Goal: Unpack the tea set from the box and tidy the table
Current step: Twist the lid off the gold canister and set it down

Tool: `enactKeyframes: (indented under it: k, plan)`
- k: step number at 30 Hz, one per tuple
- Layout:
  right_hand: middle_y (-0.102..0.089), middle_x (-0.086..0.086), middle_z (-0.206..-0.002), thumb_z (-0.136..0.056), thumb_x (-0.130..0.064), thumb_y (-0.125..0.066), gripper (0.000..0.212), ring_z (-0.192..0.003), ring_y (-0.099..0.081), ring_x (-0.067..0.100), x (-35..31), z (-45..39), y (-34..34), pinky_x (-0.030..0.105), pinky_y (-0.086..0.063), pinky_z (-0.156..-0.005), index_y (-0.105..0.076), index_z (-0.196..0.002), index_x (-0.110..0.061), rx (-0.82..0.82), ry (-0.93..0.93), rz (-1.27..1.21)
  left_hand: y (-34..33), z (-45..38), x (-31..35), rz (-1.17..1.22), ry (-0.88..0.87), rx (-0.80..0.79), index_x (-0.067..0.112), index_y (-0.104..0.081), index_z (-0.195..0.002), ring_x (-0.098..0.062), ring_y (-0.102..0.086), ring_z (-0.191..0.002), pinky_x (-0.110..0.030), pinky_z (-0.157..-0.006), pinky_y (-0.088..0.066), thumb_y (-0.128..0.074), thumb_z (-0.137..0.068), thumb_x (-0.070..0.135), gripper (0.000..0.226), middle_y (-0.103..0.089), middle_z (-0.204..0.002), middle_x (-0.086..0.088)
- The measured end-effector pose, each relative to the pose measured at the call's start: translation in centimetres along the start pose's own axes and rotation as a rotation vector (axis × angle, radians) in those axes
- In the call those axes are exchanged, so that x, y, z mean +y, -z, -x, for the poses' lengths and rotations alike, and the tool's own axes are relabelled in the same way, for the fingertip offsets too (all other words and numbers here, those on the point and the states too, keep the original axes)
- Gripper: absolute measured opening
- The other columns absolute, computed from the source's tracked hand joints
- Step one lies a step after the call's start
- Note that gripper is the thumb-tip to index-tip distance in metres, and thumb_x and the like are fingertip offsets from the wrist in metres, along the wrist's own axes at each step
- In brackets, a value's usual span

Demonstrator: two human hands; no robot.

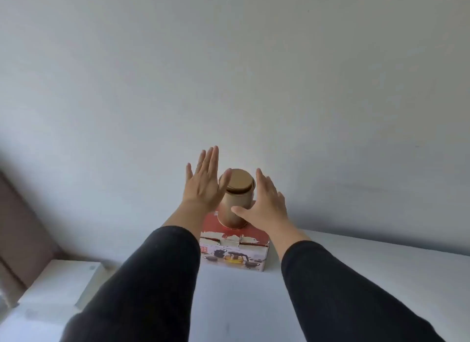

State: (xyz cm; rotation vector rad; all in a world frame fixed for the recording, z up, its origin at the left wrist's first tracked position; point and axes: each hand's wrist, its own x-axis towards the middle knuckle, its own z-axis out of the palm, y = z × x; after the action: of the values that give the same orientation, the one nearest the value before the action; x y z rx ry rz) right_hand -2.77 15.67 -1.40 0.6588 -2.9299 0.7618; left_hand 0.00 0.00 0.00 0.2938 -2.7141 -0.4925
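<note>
Both hands flank a gold tin on the tea set box.

The left hand (203, 186) and right hand (267, 206) are spread flat-fingered on either side of the tin (235, 201), which stands upright on the closed box (235, 250) on the white bench (241, 303).

The white table (236, 303) carries the tea set box (235, 252), which stands just below the straight fingers (208, 163).

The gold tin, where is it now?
The gold tin stands upright on the tea set box, centre of the head view, between the left hand and right hand.
</note>
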Motion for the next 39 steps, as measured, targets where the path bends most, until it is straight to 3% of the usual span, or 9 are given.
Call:
enactKeyframes:
  k: [2, 4, 6, 9, 13, 21, 39]
  plan:
    - [-0.019, 0.002, -0.158, -0.073, -0.055, -0.071, 0.114, -0.145, -0.020, 0.020, -0.3, -0.7, -0.5, 0.045, -0.023, -0.116, 0.001, -0.152, -0.019, -0.038, -0.036, -0.082, -0.8, -0.5, -0.6, 0.036, -0.035, -0.095, 0.022, 0.003, -0.154, -0.011, 0.000, -0.150, -0.043, -0.122, 0.000, -0.014, -0.097, 0.055, 0.067, -0.005, -0.162, 0.004]
    - [-0.025, 0.001, -0.156, -0.072, -0.054, -0.072, 0.112, -0.142, -0.028, 0.021, -0.4, -1.0, -0.8, 0.042, -0.028, -0.114, -0.003, -0.152, -0.017, -0.077, -0.086, -0.142, -1.7, -0.4, -0.9, 0.077, -0.060, -0.170, 0.023, -0.005, -0.154, -0.018, -0.023, -0.146, -0.041, -0.118, -0.017, -0.018, -0.097, 0.054, 0.066, -0.023, -0.158, -0.001]
    - [-0.035, -0.001, -0.151, -0.072, -0.054, -0.072, 0.106, -0.137, -0.037, 0.021, -0.4, -1.2, -1.3, 0.041, -0.033, -0.111, -0.011, -0.151, -0.017, -0.069, -0.114, -0.186, -2.2, -0.2, -0.6, 0.168, -0.050, -0.201, 0.023, -0.010, -0.153, -0.024, -0.042, -0.134, -0.037, -0.107, -0.033, -0.025, -0.098, 0.053, 0.065, -0.031, -0.154, -0.006]
    - [-0.051, -0.001, -0.136, -0.070, -0.051, -0.075, 0.094, -0.123, -0.051, 0.023, -0.3, -1.7, -2.0, 0.041, -0.043, -0.102, -0.025, -0.142, -0.018, -0.012, -0.162, -0.256, -2.5, -0.2, -0.2, 0.232, -0.016, -0.190, 0.021, -0.012, -0.152, -0.028, -0.053, -0.119, -0.036, -0.096, -0.041, -0.032, -0.097, 0.051, 0.066, -0.037, -0.146, -0.012]
    - [-0.059, 0.001, -0.124, -0.070, -0.048, -0.075, 0.080, -0.111, -0.058, 0.025, -0.2, -1.7, -2.6, 0.042, -0.049, -0.094, -0.034, -0.132, -0.018, 0.028, -0.189, -0.299, -2.3, 0.1, 0.5, 0.217, -0.038, -0.180, 0.019, -0.013, -0.152, -0.030, -0.054, -0.117, -0.037, -0.096, -0.043, -0.034, -0.097, 0.050, 0.066, -0.038, -0.144, -0.014]
    - [-0.060, 0.000, -0.124, -0.068, -0.047, -0.078, 0.081, -0.111, -0.058, 0.024, 2.5, 1.0, 2.0, 0.042, -0.049, -0.094, -0.037, -0.131, -0.016, 0.116, -0.158, -0.309, -1.2, 1.3, 5.9, 0.218, -0.104, -0.152, 0.018, -0.015, -0.152, -0.033, -0.052, -0.119, -0.039, -0.096, -0.042, -0.034, -0.097, 0.049, 0.065, -0.039, -0.143, -0.016]
    - [-0.059, -0.006, -0.123, -0.069, -0.048, -0.077, 0.074, -0.114, -0.054, 0.019, 22.7, 18.2, 23.5, 0.039, -0.042, -0.100, -0.040, -0.128, -0.020, 0.242, -0.207, -0.191, -3.8, 10.9, 35.9, 0.330, -0.304, -0.206, 0.020, -0.013, -0.153, -0.027, -0.045, -0.126, -0.033, -0.101, -0.034, -0.037, -0.095, 0.052, 0.070, -0.040, -0.144, -0.011]
